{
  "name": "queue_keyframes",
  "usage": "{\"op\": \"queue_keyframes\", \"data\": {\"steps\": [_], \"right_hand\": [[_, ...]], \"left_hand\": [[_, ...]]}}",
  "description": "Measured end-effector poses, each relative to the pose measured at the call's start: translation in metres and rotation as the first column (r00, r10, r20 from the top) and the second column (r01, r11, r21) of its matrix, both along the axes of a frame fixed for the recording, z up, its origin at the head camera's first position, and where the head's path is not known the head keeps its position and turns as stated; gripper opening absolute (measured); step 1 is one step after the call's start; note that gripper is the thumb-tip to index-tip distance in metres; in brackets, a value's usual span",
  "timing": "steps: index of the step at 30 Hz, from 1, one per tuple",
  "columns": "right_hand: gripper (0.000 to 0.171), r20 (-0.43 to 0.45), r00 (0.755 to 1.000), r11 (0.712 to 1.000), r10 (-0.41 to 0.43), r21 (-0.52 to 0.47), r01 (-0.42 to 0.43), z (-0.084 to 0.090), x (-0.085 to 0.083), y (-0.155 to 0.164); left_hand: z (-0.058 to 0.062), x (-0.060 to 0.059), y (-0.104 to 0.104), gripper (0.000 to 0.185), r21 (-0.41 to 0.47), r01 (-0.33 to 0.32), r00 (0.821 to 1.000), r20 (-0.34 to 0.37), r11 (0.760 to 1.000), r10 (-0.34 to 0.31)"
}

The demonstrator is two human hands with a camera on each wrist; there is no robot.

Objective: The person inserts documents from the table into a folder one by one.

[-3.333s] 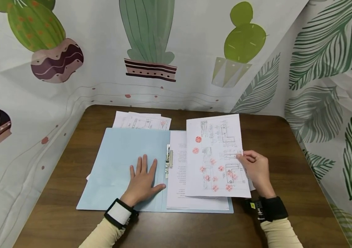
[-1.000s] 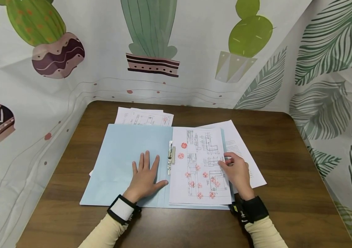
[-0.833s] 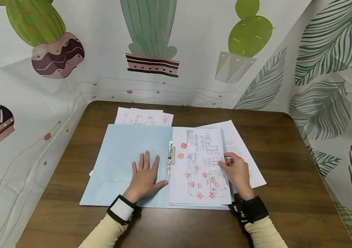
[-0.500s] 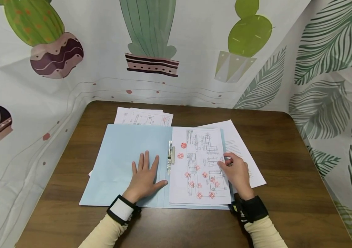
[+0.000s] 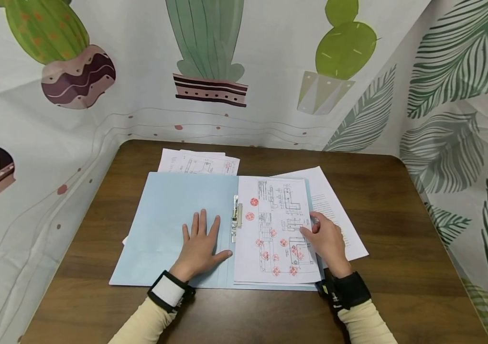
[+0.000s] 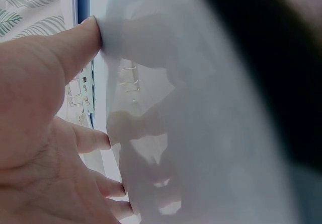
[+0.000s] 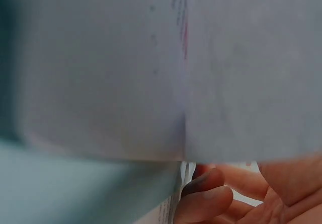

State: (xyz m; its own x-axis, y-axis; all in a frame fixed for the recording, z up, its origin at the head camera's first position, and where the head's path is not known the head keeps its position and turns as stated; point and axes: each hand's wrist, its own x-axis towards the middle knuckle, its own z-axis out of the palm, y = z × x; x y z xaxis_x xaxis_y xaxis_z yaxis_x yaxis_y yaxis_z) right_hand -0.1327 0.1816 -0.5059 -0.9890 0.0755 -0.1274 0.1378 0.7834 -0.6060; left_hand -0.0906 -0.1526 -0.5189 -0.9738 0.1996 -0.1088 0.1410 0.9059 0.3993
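Observation:
A light blue folder [image 5: 172, 200] lies open in the head view, with a metal clip [image 5: 236, 220] along its spine. My left hand [image 5: 196, 251] rests on the folder's left cover, fingers spread and straight; the left wrist view shows the same hand [image 6: 35, 138] with its fingertips against the glossy cover. On the folder's right side, a drawing sheet [image 5: 248, 267] with red stamps tops a paper stack, its left edge beside the clip. My right hand [image 5: 329, 241] pinches the sheet's right edge, thumb on top. Curled fingers [image 7: 206, 204] at the paper edge show in the right wrist view.
Loose printed papers [image 5: 200, 162] stick out behind the folder's upper left. Another printed sheet [image 5: 334, 205] lies slanted partly under the folder's right side. Everything sits on a brown wooden table [image 5: 381, 200] in front of a cactus-print cloth [image 5: 269, 57].
Since the earliest frame, my right hand has moved left with the drawing sheet, which now lies over the folder's stack. The slanted sheet at right has come into sight. My left hand stays put.

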Motion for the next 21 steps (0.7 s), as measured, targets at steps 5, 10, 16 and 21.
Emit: {"op": "queue_keyframes", "data": {"steps": [5,10,16,21], "right_hand": [[0.062,0.000,1.000,1.000,0.006,0.009,-0.006,-0.0019,-0.0008,-0.0001],[0.055,-0.002,0.999,0.999,0.034,0.022,-0.034,-0.0013,0.0003,0.0000],[0.053,0.005,0.999,0.998,0.046,0.033,-0.046,-0.0011,0.0012,0.0001],[0.053,0.004,0.999,0.998,0.049,0.040,-0.049,-0.0017,0.0014,0.0005]], "left_hand": [[0.0008,0.0006,-0.0001,0.099,0.003,0.000,1.000,-0.004,1.000,0.000],[0.0006,0.0007,-0.0004,0.099,0.003,0.000,1.000,-0.008,1.000,0.000],[-0.0007,0.0004,-0.0004,0.099,0.003,-0.002,1.000,-0.002,1.000,0.002],[-0.0012,0.0003,-0.0001,0.099,0.001,0.000,1.000,-0.001,1.000,0.000]]}}
